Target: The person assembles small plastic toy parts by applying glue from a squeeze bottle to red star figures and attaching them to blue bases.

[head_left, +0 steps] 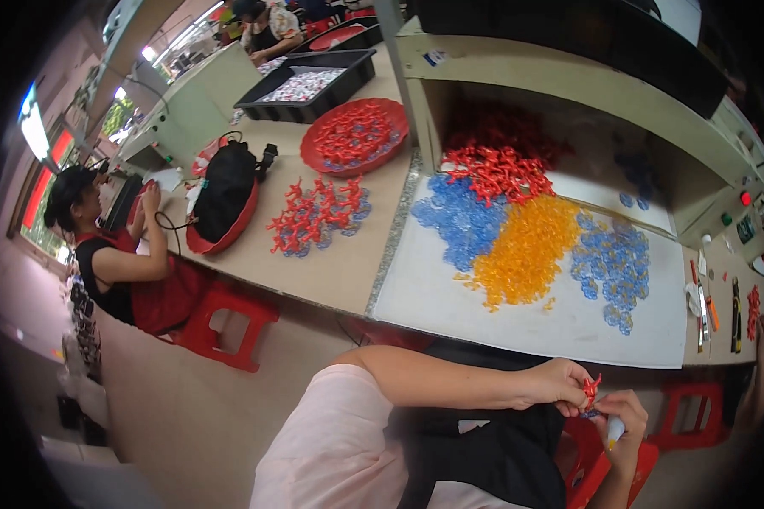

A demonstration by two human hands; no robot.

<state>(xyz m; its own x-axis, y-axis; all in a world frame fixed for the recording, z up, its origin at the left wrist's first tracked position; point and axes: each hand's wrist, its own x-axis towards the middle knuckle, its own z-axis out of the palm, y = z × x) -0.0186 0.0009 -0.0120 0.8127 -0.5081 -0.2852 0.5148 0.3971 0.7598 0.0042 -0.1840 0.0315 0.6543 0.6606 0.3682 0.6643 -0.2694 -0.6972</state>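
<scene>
Currently pinching a red piece [592, 388] with the left hand [566, 384] and holding a white tube [616, 427] in the right hand [626, 411], with hands close together, at lower right of the frame.

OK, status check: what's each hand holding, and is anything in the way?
Left hand pinching small red figure. Right hand gripping white tube, close by. Orange pieces piled on bench, clear of both hands.

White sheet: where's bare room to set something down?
Bare: front-left of the sheet, between left blue pile, yellow pile and front edge; right strip, between right blue pile and tools. Crowded: back middle, where red heap, left blue pile and yellow pile meet.
</scene>
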